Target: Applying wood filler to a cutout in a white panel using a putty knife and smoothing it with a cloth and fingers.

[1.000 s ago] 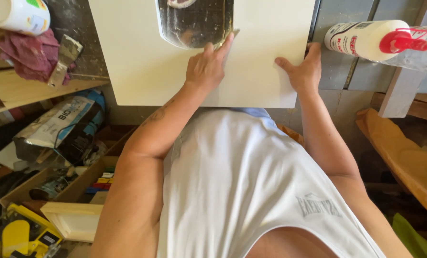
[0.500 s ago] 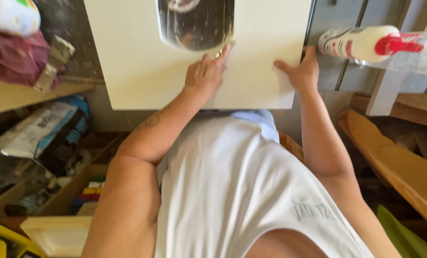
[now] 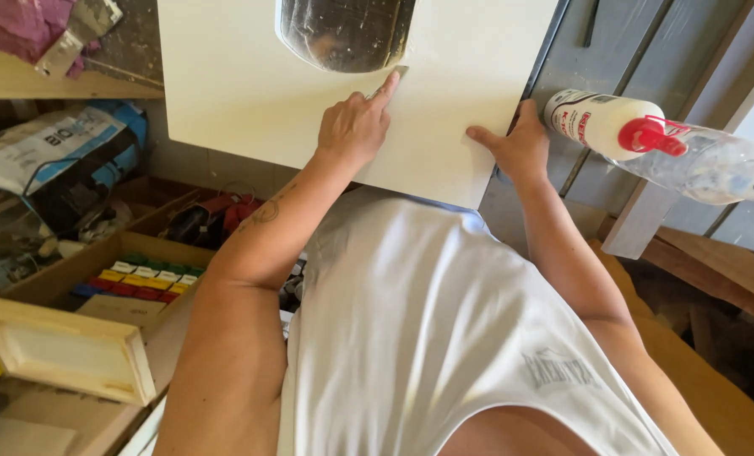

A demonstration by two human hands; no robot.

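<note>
From the head camera, looking down, the person is leaning over a white board (image 3: pixel 250 93) lying on the counter (image 3: pixel 613 51). The left hand (image 3: pixel 356 127) is pinching a small thin tool (image 3: pixel 396 76) between finger and thumb, its tip pointing toward 1 o'clock and touching the board just under a dark rounded patch (image 3: pixel 343 34) at 12 o'clock. I cannot tell what kind of tool it is. The right hand (image 3: pixel 516 148) is lying spread and pressed flat on the board's near right corner, at about 3 o'clock from the left hand. To do this well, I think the right hand should be pressing down hard so the board is not sliding, and the left hand should be moving slowly along the patch's edge. The counter is showing grey planks at 2 o'clock, where a white bottle with a red cap (image 3: pixel 613 125) is lying beside a clear bottle (image 3: pixel 715 165). At 8 o'clock a small wooden frame (image 3: pixel 65 350) and a box of coloured blocks (image 3: pixel 141 279) are sitting lower down. At 10 o'clock a pink cloth (image 3: pixel 18 25) is resting on a shelf (image 3: pixel 22 80).
</note>
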